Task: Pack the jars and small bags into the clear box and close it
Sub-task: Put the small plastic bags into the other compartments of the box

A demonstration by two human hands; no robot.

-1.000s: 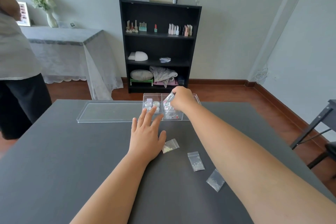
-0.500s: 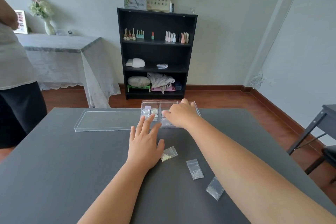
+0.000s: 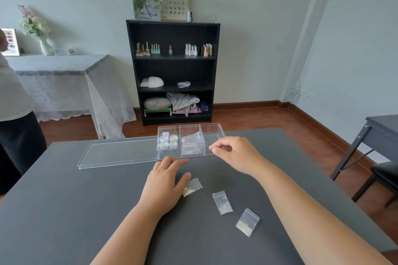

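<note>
- Clear box (image 3: 212,130) sitting open at the far edge of the dark table (image 3: 64,211), three compartments side by side.
- Left compartment: four small jars (image 3: 168,141) packed in a square, touching one another.
- Middle compartment: small bags (image 3: 191,143) already inside, leaning against the divider; contents too small to read.
- Right compartment: see-through, nothing made out in it.
- Lid (image 3: 118,153) lying flat on the table to the left of the box, its right end up against the box.
- Left hand (image 3: 164,185) palm down on the table just in front of the box, fingers curled loosely, holding nothing; thumb touching the nearest loose bag (image 3: 192,187).
- Right hand (image 3: 234,155) lifted above the table just right of the box front, thumb and forefinger pinched nearly together, other fingers half curled; cannot tell whether anything sits in that pinch.
- Two more bags out on the table: middle bag (image 3: 223,202) and near bag (image 3: 247,222), apart from each other and well clear of both hands.
- Black bookshelf (image 3: 173,71) against the back wall; a person (image 3: 15,114) standing at the left edge.
</note>
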